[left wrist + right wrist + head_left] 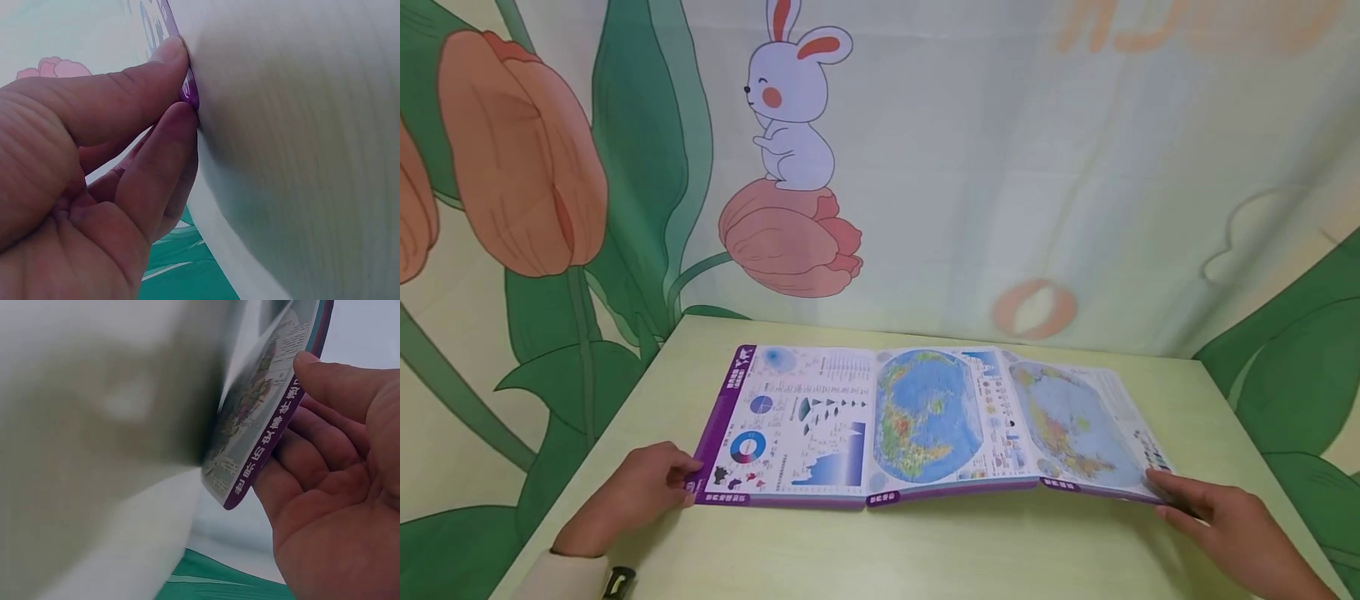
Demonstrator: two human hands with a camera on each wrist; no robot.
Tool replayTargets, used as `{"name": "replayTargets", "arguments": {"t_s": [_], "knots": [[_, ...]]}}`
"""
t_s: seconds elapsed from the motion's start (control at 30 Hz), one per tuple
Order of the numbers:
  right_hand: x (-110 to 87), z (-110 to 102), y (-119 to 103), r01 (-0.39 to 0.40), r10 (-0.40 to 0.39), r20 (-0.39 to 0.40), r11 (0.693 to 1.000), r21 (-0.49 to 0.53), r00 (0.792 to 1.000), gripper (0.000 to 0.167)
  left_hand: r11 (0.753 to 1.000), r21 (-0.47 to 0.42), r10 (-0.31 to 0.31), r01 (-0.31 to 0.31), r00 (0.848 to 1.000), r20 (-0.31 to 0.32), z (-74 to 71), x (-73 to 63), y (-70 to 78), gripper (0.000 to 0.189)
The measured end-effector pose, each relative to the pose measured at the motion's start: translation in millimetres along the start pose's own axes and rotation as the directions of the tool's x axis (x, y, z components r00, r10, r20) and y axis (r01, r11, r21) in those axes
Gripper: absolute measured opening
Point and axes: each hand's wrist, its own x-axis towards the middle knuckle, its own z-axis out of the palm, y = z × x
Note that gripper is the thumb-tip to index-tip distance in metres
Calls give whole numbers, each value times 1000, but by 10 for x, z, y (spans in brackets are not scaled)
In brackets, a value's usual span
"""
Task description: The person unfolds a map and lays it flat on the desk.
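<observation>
A folding world map [928, 417] with purple edging lies spread in three panels across the table. Charts cover its left panel, and world maps fill the middle and right ones. At the lower left corner my left hand [643, 492] pinches the purple edge [189, 87] between thumb and fingers. My right hand [1232, 517] holds the lower right corner, thumb on top and fingers underneath. That right panel slants, its outer end raised off the table. In the right wrist view, a printed underside [262, 394] with a purple border shows beside the right hand's thumb.
The pale yellow-green table [925, 550] runs back to a curtain [940, 167] printed with a rabbit and tulips. Bare tabletop shows in front of the map. A dark band [620, 581] sits by the left sleeve [561, 577].
</observation>
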Motion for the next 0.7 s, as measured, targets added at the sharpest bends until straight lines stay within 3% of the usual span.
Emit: {"name": "replayTargets", "arguments": {"t_s": [0.2, 0.3, 0.53, 0.7], "knots": [[-36, 258, 51, -100, 99, 133, 995, -1, 986, 53, 999, 26, 33, -33, 999, -14, -49, 27, -104, 41], [-57, 379, 47, -110, 112, 190, 994, -20, 975, 58, 998, 37, 49, -48, 999, -22, -86, 50, -156, 40], [-68, 452, 31, -103, 110, 220, 994, -41, 969, 62, 996, 54, 73, -72, 997, -21, -99, 68, -220, 40], [-59, 424, -65, -141, 155, 228, 987, -74, 961, 66, 986, 119, 121, -116, 992, -34, -64, 52, -143, 36]]}}
